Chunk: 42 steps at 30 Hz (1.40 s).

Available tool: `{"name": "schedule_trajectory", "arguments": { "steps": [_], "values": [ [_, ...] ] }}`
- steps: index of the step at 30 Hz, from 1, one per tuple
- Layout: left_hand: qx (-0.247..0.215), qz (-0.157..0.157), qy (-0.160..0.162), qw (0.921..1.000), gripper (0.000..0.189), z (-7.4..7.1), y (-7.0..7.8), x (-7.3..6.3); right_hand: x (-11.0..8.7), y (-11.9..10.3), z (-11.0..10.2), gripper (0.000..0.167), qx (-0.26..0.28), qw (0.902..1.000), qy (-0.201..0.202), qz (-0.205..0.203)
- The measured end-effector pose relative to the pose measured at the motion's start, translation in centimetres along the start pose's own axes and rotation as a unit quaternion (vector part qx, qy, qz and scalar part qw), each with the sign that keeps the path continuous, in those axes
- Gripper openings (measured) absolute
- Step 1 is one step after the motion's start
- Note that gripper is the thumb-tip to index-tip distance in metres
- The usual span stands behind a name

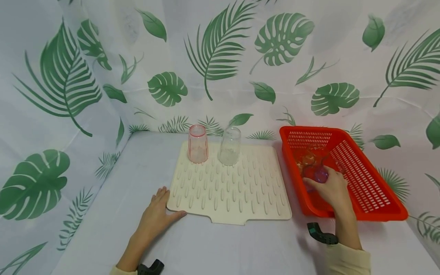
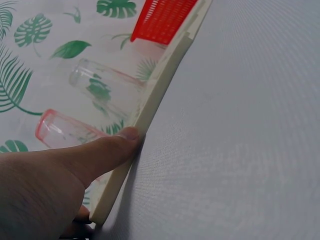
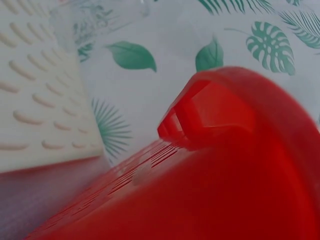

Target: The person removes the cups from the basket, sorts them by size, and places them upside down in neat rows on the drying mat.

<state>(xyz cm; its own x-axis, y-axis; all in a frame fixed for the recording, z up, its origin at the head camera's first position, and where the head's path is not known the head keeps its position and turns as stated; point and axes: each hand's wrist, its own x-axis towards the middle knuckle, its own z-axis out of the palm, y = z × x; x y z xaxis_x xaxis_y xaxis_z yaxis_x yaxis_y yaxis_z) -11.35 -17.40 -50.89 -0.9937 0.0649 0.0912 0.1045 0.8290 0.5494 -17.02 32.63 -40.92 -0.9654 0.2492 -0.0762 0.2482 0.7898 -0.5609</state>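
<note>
In the head view my left hand (image 1: 156, 214) rests at the near left corner of a cream ridged drying mat (image 1: 258, 191). Its thumb lies along the front edge and its fingers touch the left side. Two clear glasses stand upside down at the mat's back: a pink-tinted glass (image 1: 198, 147) and a colourless glass (image 1: 229, 149). Reaching into a red plastic basket (image 1: 364, 172), my right hand (image 1: 335, 189) grips a purple see-through glass (image 1: 321, 175), partly covered by the fingers. The right wrist view shows the basket's rim (image 3: 240, 80) but not the hand.
Other see-through glassware (image 1: 308, 157), amber in tint, lies in the basket beyond the right hand; its shapes are hard to make out. The basket stands right of the mat on a pale table (image 1: 206, 248). A leaf-print cloth (image 1: 220, 103) hangs behind.
</note>
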Motion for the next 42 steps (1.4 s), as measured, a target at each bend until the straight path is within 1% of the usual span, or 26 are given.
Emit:
{"name": "schedule_trajectory", "arguments": {
  "steps": [10, 16, 20, 26, 30, 34, 38, 42],
  "values": [
    [0.000, -0.008, -0.006, 1.0000, 0.097, 0.02, 0.03, 0.09, 0.33, 0.08, -0.01, 0.093, -0.015, 0.9995, -0.021, -0.019],
    [-0.001, -0.007, -0.004, 1.0000, 0.095, 0.04, 0.08, 0.02, 0.41, 0.20, -0.04, 0.098, -0.039, 0.9982, -0.045, -0.012],
    [-0.003, -0.005, -0.004, 1.0000, 0.095, 0.03, 0.09, -0.07, 0.51, 0.30, -0.05, 0.099, -0.059, 0.9966, -0.058, -0.001],
    [-0.005, -0.004, -0.006, 1.0000, 0.094, 0.00, 0.14, -0.07, 0.55, 0.35, -0.03, 0.105, -0.058, 0.9959, -0.066, 0.020],
    [-0.005, -0.005, -0.007, 1.0000, 0.095, -0.05, 0.21, -0.09, 0.39, 0.25, -0.04, 0.104, -0.055, 0.9962, -0.063, 0.026],
    [-0.004, -0.007, -0.008, 0.9999, 0.095, -0.13, 0.30, -0.10, 0.21, 0.17, 0.00, 0.101, -0.054, 0.9970, -0.051, 0.020],
    [-0.001, -0.011, -0.009, 0.9999, 0.095, -0.16, 0.29, -0.07, 0.19, 0.06, 0.08, 0.098, -0.044, 0.9982, -0.038, 0.014],
    [0.002, -0.013, -0.009, 0.9999, 0.095, -0.17, 0.30, -0.04, 0.14, 0.02, 0.12, 0.091, -0.039, 0.9990, -0.020, 0.012]
  ]
}}
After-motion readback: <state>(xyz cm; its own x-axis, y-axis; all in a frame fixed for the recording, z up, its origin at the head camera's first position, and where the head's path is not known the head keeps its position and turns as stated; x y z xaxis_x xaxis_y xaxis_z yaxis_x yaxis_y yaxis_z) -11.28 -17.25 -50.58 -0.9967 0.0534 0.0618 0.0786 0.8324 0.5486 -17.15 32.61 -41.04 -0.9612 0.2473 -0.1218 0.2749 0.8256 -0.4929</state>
